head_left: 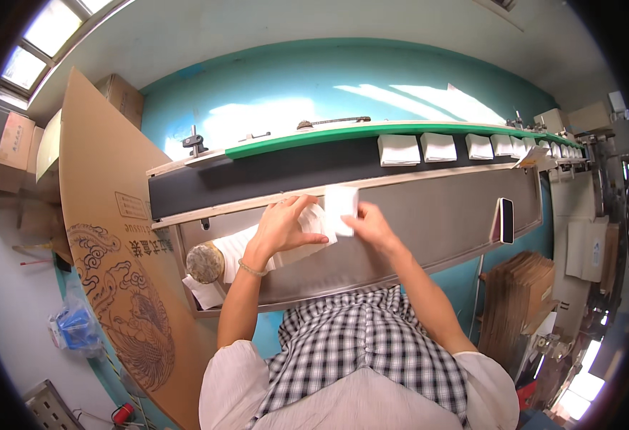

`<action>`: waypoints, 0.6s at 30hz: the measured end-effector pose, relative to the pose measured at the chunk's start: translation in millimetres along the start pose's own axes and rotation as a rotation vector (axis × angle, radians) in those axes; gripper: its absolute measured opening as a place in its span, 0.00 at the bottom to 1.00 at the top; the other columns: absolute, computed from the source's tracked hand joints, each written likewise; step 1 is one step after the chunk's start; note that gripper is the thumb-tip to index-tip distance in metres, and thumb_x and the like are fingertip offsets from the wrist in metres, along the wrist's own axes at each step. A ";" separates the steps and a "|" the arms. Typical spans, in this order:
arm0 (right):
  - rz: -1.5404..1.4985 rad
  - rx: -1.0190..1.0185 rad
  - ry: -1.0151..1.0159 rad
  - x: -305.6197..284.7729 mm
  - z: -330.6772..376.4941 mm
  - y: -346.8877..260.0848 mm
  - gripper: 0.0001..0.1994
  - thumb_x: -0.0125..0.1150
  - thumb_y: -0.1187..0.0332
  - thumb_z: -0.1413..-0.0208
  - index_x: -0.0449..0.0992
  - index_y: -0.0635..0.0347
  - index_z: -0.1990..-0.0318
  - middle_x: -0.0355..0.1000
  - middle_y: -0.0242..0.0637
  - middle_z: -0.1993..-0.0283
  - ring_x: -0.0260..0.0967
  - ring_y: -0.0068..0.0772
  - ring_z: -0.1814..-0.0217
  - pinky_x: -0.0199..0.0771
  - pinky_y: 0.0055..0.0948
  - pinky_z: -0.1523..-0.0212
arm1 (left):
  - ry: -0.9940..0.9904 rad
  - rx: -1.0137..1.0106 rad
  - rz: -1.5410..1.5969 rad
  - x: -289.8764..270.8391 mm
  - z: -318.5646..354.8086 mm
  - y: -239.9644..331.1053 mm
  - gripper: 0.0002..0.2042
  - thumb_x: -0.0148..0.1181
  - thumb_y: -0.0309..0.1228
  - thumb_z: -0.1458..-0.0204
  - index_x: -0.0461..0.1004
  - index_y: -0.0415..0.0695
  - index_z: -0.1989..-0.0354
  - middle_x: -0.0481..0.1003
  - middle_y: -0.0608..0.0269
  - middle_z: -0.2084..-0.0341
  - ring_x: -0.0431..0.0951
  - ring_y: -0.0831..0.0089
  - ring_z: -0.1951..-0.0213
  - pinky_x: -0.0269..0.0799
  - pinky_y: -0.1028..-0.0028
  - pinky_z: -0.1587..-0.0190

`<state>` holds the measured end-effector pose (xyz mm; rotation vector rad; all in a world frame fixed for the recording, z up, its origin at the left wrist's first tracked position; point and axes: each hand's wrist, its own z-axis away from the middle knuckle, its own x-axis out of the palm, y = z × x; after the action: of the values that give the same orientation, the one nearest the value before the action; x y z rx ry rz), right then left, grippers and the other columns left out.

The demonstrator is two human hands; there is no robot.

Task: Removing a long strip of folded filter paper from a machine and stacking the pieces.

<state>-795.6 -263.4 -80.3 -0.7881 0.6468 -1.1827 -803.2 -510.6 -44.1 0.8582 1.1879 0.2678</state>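
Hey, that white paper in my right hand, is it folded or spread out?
Folded: the white paper in your right hand forms a compact rectangle.

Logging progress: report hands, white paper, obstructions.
Left hand over white paper row; right hand pinching rectangular white paper stack; grey-brown cylindrical block at row's left end.

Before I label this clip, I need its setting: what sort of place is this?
Probably a small paper-packing workshop: folded white paper stacks line a long black belt, and flattened brown cardboard is piled at the right.
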 end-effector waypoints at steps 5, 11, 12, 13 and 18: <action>-0.313 -0.092 0.206 11.9 -32.5 -5.3 0.14 0.59 0.65 0.34 0.72 0.64 0.47 0.78 0.37 0.58 0.77 0.26 0.59 0.77 0.23 0.58 | -0.018 -0.017 0.001 -2.7 -1.0 2.6 0.39 0.76 0.59 0.67 0.73 0.50 0.47 0.77 0.53 0.51 0.77 0.52 0.48 0.70 0.58 0.46; 0.139 -0.302 0.039 47.3 3.2 12.4 0.18 0.60 0.58 0.35 0.75 0.65 0.49 0.76 0.33 0.58 0.72 0.19 0.59 0.74 0.24 0.61 | 0.070 0.088 -0.050 -1.2 10.3 -2.9 0.42 0.77 0.59 0.69 0.72 0.49 0.44 0.78 0.51 0.50 0.77 0.50 0.47 0.70 0.58 0.45; -0.004 -0.225 0.017 41.8 -1.5 19.9 0.18 0.61 0.57 0.35 0.76 0.65 0.49 0.76 0.33 0.58 0.72 0.20 0.57 0.74 0.23 0.60 | 0.072 0.067 -0.065 -3.7 12.9 1.0 0.43 0.77 0.59 0.68 0.72 0.49 0.44 0.78 0.52 0.50 0.77 0.51 0.46 0.68 0.58 0.43; -0.003 -0.225 0.016 37.3 -2.9 24.2 0.18 0.61 0.57 0.35 0.76 0.65 0.49 0.76 0.33 0.58 0.72 0.20 0.57 0.74 0.23 0.60 | 0.073 0.066 -0.064 -4.3 14.8 -1.5 0.43 0.77 0.59 0.68 0.72 0.49 0.44 0.78 0.52 0.50 0.77 0.51 0.46 0.68 0.58 0.43; -0.071 -0.010 -0.037 21.1 -1.3 20.2 0.16 0.59 0.66 0.35 0.74 0.69 0.47 0.77 0.40 0.52 0.76 0.27 0.54 0.79 0.29 0.58 | 0.073 0.056 -0.069 -3.0 17.2 -10.5 0.40 0.76 0.58 0.67 0.72 0.50 0.46 0.78 0.52 0.52 0.77 0.52 0.48 0.69 0.58 0.45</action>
<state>-780.0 -280.4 -98.3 -0.8459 0.5986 -1.2274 -791.6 -527.0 -47.4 0.8599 1.2960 0.2124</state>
